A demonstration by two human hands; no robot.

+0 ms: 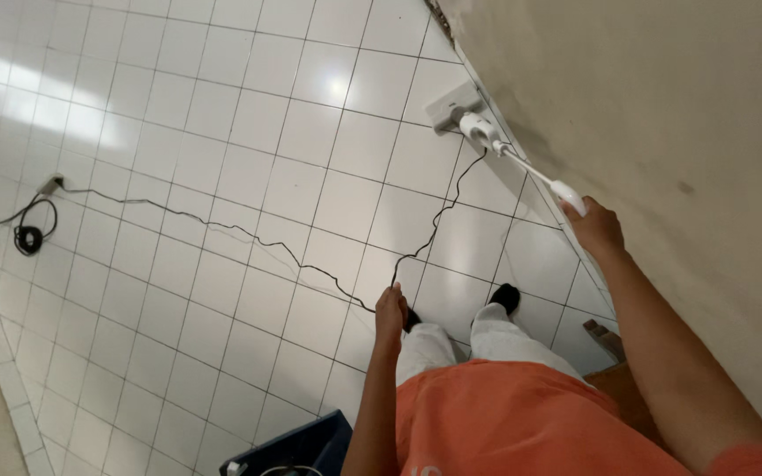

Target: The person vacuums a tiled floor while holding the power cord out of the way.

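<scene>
Head view: right hand [594,227] wrapped around the handle of a white corded floor cleaner [474,123], its head on the tiled floor [222,132] against the far-right wall [663,106]. Left hand [390,308] pinches the black cord [249,234] clear. Step judged: cleaning along the wall edge.

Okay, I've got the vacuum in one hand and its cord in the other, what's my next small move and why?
Probably draw the vacuum head back along the wall. It sits at the tiles' far edge, your right hand stretched out on the handle, while your left hand holds the black cord off to the side.
</scene>
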